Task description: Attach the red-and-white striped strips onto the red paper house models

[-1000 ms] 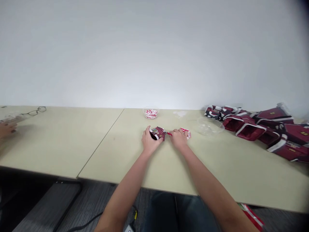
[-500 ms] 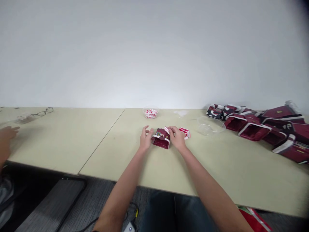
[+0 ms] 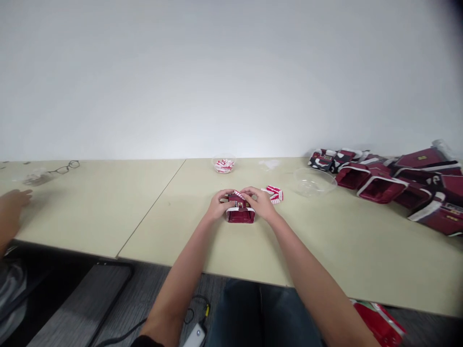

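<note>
A small dark red house-shaped box (image 3: pixel 240 214) with white trim stands on the beige table (image 3: pixel 307 250) in front of me. My left hand (image 3: pixel 219 205) grips its left side. My right hand (image 3: pixel 261 203) grips its right side, with fingers over the top, where a red-and-white striped piece (image 3: pixel 238 194) shows between the two hands. More red-and-white striped pieces (image 3: pixel 274 193) lie just right of my right hand.
A small clear cup of striped pieces (image 3: pixel 224 165) and an empty clear bowl (image 3: pixel 310 181) stand farther back. A pile of dark red boxes (image 3: pixel 398 185) fills the right end. Glasses (image 3: pixel 65 167) lie far left, near another person's hand (image 3: pixel 12 205).
The box has come upright and nearer to me. My right hand left the striped pieces and closed on the box with my left hand. The other person's hand shifted slightly.
</note>
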Available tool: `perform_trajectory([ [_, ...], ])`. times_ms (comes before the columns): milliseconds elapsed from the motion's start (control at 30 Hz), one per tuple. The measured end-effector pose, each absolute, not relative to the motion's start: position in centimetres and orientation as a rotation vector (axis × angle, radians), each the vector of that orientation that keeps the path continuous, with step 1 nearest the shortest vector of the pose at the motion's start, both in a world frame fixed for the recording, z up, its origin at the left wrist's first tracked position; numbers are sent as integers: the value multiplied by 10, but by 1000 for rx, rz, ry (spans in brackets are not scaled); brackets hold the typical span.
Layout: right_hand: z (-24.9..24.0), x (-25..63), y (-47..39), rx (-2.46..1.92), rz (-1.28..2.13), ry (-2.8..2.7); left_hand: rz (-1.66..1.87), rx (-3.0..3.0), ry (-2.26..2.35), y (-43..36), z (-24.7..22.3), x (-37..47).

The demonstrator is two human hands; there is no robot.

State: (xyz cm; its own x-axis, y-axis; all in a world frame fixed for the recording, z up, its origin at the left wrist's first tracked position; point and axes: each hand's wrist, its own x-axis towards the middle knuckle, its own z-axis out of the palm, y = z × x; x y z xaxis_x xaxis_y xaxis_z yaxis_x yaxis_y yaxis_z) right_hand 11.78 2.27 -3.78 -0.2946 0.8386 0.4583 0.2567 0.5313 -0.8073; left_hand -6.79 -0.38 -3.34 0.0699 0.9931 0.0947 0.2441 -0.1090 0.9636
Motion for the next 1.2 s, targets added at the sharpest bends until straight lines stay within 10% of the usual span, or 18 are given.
perform_trajectory([
  [1200,-31,109,12,-982,1037,-1576,1144,1751,1320,-6,-21,-68],
])
